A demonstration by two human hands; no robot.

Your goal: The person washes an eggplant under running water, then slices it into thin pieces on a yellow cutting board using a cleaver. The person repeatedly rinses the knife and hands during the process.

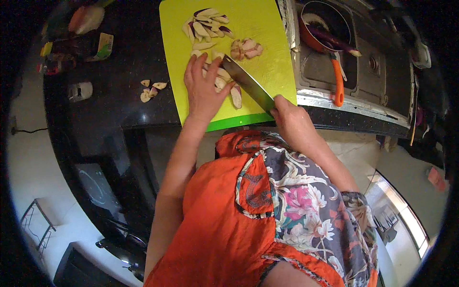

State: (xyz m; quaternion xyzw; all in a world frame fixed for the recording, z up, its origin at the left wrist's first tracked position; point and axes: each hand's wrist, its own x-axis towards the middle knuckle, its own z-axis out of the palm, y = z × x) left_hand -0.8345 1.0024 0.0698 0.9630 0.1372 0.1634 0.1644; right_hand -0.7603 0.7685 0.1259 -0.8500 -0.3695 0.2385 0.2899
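A yellow-green cutting board (pixel 267 28) lies on the dark counter. My left hand (pixel 203 88) presses flat on pale eggplant pieces (pixel 224 81) at the board's near part. My right hand (pixel 287 119) grips the handle of a large kitchen knife (pixel 246 81), whose blade slants up-left and meets the pieces next to my left fingers. A pile of sliced eggplant strips (pixel 205 24) with purple skin sits at the board's far side, and a small pinkish chopped heap (pixel 246 49) lies to the right of it.
A few eggplant scraps (pixel 150 90) lie on the black counter (pixel 119 71) left of the board. To the right is a steel sink (pixel 373 67) holding an orange-handled pan (pixel 322 28) with a whole purple eggplant in it. Small items stand at the far left.
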